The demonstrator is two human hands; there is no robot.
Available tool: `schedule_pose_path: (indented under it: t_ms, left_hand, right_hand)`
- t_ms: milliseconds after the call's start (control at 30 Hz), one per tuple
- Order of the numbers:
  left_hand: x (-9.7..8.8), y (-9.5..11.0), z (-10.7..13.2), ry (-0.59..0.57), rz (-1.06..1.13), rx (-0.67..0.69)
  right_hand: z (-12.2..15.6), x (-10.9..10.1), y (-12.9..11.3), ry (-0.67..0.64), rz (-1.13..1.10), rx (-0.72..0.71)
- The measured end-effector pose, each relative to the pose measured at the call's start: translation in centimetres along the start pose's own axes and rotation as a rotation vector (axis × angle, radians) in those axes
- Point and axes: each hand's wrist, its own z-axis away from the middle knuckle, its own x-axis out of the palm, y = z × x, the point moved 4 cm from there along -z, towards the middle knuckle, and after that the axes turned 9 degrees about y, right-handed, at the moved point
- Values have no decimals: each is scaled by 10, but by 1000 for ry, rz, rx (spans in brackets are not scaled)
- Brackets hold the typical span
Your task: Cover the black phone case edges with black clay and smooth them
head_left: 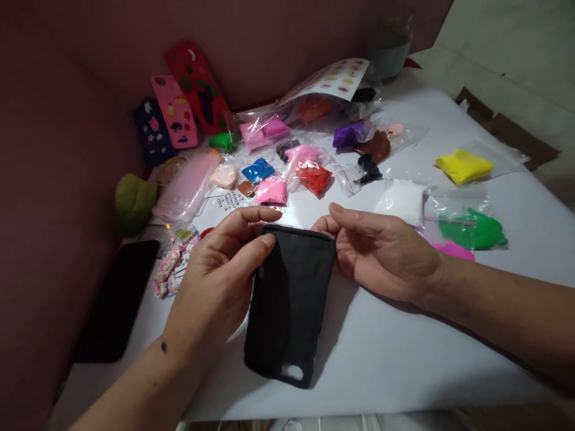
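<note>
Black phone case (290,305), left hand (215,269) grasping it, right hand (381,254) touching, grip unclear, small print (229,201) illegible

Packets (313,178) lie on the table (404,353) behind the phone case (287,299) — fruit (133,200) to their left

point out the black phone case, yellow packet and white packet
Black phone case (288,299): head view, middle of its flat face.
Yellow packet (464,167): head view, its upper face.
White packet (402,201): head view, its upper face.
</note>
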Motion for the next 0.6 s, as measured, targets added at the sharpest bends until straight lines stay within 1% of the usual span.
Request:
schedule_pose_path:
  t_ms: [100, 200, 367, 600]
  left_hand:
    - [0, 0, -1, 11, 26, 13]
    - [-1, -1, -2, 41, 43, 28]
    - [-1, -3, -3, 37, 45, 42]
    - [-2, -7, -3, 47, -4, 57]
  right_hand:
    - [1, -1, -1, -44, 59, -36]
    - [1, -3, -1, -61, 107, -53]
    - [-2, -3, -1, -73, 21, -82]
    - [-4, -7, -1, 34, 60, -122]
